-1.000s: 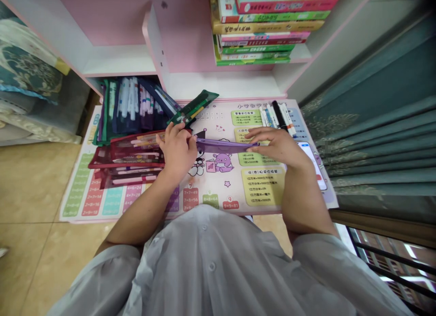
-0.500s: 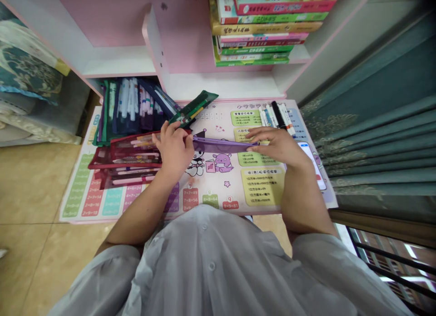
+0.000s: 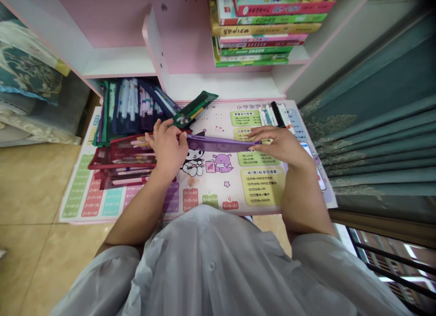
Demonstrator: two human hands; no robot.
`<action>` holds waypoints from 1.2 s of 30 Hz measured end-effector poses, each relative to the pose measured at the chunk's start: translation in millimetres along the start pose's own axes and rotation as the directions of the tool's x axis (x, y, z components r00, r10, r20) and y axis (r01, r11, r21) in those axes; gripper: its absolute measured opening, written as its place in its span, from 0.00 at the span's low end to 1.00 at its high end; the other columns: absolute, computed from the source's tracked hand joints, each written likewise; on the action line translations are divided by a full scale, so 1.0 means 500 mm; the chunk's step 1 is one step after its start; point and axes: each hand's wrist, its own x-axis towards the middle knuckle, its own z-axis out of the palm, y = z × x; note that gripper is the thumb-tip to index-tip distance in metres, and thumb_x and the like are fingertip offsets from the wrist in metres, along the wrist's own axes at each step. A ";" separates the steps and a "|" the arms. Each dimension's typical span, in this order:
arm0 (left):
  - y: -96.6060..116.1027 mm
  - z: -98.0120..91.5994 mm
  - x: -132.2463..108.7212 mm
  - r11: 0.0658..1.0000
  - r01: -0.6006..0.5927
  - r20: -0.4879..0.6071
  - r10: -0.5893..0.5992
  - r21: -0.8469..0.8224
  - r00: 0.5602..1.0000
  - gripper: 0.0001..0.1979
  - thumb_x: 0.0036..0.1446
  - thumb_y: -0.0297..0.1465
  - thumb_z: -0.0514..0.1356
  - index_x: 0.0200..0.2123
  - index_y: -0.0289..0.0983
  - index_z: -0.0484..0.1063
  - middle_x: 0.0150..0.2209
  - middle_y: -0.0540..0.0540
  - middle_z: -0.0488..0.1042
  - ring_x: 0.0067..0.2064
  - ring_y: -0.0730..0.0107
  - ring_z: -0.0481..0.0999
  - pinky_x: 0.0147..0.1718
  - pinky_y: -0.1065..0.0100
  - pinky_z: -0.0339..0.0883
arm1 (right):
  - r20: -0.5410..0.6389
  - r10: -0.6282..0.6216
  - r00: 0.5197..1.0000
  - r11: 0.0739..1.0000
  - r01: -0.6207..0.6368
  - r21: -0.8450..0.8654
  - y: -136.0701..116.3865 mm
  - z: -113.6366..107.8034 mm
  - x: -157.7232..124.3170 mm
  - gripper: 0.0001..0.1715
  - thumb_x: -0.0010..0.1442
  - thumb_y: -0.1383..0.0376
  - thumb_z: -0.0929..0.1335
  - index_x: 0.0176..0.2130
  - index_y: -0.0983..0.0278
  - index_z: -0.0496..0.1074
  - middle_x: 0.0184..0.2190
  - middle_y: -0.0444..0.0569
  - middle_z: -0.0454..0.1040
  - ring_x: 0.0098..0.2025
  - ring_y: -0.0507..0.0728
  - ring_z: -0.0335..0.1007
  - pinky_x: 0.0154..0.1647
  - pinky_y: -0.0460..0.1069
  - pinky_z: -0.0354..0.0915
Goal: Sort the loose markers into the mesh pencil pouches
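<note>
Several red mesh pencil pouches (image 3: pixel 132 160) lay in a loose stack on the left of a glossy multiplication-table mat (image 3: pixel 211 185), their woven sides overlapping, with upright navy and green pouches (image 3: pixel 132 108) packed behind them. The left hand (image 3: pixel 166 148) curled narrowly around one end of a long, flat purple mesh pouch (image 3: pixel 221 144), which stretched straight across the mat just above a printed cartoon. The right hand (image 3: pixel 281 145) pinched the pouch's other tip between thumb and fingers. Past it, slim markers (image 3: pixel 277 118) lay near the mat's back edge, and a smartphone (image 3: pixel 315 166) sat along its right edge. The mat's smooth front edge ran well below both hands.
</note>
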 end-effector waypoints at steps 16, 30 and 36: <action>-0.019 0.002 0.017 1.000 0.030 -0.020 -0.030 0.001 0.999 0.07 0.59 0.32 0.57 0.29 0.39 0.71 0.61 0.41 0.69 0.70 0.46 0.54 0.66 0.31 0.36 | 0.020 0.014 1.000 1.000 -0.014 -0.014 0.005 -0.005 0.001 0.12 0.51 0.51 0.75 0.30 0.56 0.79 0.42 0.47 0.81 0.53 0.63 0.75 0.60 0.62 0.67; -0.005 -0.033 -0.006 0.992 -0.125 -0.025 0.125 0.016 0.992 0.06 0.58 0.35 0.62 0.37 0.41 0.76 0.62 0.40 0.69 0.70 0.46 0.54 0.64 0.29 0.39 | 0.093 -0.022 0.995 0.999 0.018 0.036 -0.009 -0.004 0.022 0.14 0.52 0.50 0.73 0.31 0.57 0.80 0.45 0.50 0.81 0.53 0.65 0.75 0.59 0.63 0.67; 0.032 -0.062 -0.041 0.910 -0.336 0.448 0.412 -0.243 0.793 0.15 0.61 0.41 0.61 0.27 0.40 0.77 0.47 0.45 0.80 0.61 0.53 0.70 0.67 0.39 0.42 | 0.170 -0.075 0.983 0.997 0.068 0.047 -0.080 -0.019 0.041 0.10 0.54 0.53 0.72 0.31 0.55 0.80 0.45 0.48 0.80 0.55 0.63 0.74 0.59 0.61 0.66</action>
